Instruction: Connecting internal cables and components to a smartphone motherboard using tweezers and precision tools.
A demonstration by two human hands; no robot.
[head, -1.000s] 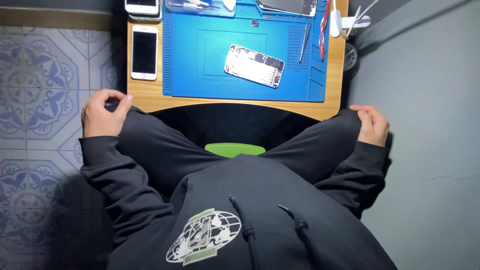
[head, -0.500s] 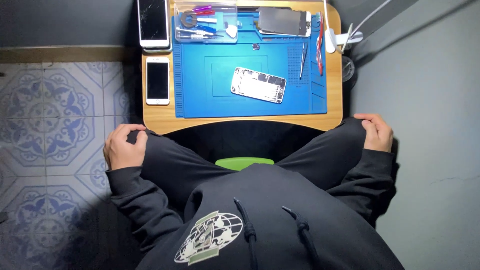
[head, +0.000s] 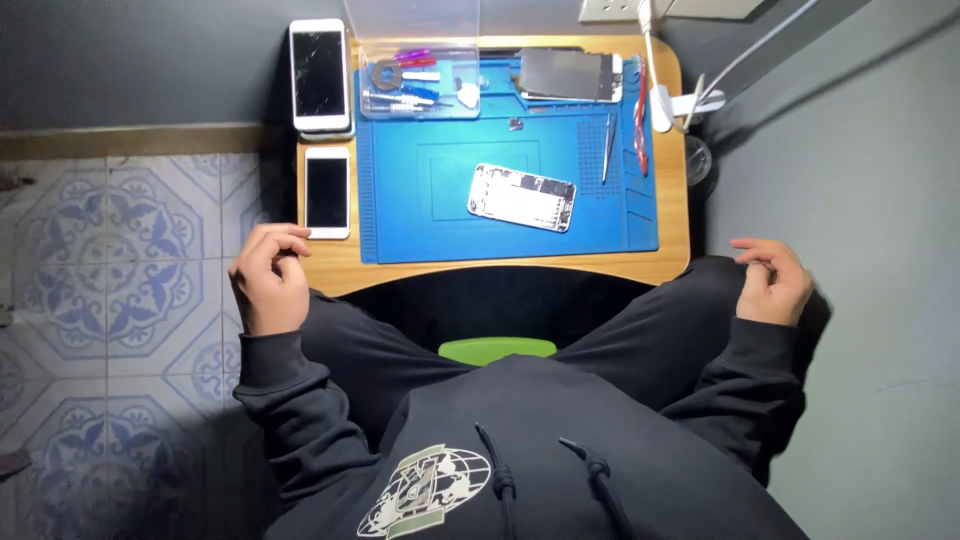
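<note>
Item one: my left hand (head: 268,288) is resting on my left knee, just near the left corner of the wooden table (head: 672,200). Its fingers are curling loosely inward and clamping on nothing.

Item two: my right hand (head: 772,282) is sitting on my right knee, beside the table's right near corner. Its fingers are bending together, also holding nothing that I can make out.

Item three: a white phone with a dark screen (head: 327,192) is lying face up on the table's left strip, the thing nearest my left hand, just far of its fingertips without touching them.

Item four: a second white phone with a cracked screen (head: 319,73) is lying farther along the same strip, overhanging the far edge.

Item five: a blue work mat (head: 420,225) is covering most of the tabletop.

Item six: an opened phone body (head: 521,197), its insides showing, is lying tilted near the mat's middle, well apart from both hands.

Item seven: a clear tray of small tools (head: 420,85) is standing at the mat's far edge, with a detached screen panel (head: 566,74) lying to its right.

Item eight: tweezers (head: 607,148) and a red-handled tool (head: 640,125) are lying along the mat's right side.

Item nine: a green seat edge (head: 496,349) is showing between my legs.
</note>
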